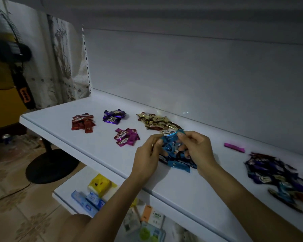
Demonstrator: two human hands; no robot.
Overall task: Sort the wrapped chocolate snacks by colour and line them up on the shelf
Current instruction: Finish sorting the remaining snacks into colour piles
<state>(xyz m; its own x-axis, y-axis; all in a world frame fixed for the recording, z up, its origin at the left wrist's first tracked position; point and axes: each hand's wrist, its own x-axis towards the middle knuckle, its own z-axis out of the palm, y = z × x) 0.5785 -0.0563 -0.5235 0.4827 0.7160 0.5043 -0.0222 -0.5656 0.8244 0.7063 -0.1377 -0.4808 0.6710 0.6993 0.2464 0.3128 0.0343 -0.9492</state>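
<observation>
On the white shelf (63, 130) lie sorted piles of wrapped snacks: red (83, 123), purple (113, 116), magenta (127, 137) and gold (157, 122). Just above a blue pile (177, 163), my left hand (147, 154) and my right hand (194, 147) both pinch a bunch of blue snacks (170, 143). At the right lies a mixed unsorted heap (273, 173), mostly dark purple and blue. A single magenta snack (234, 147) lies apart behind it.
The shelf's white back panel (199, 75) rises behind the piles. A lower shelf (66, 198) holds a yellow pack (99, 185), blue boxes (87, 201) and tissue packs (152, 217). A black standing fan (23, 91) and a curtain (59, 63) stand at the left.
</observation>
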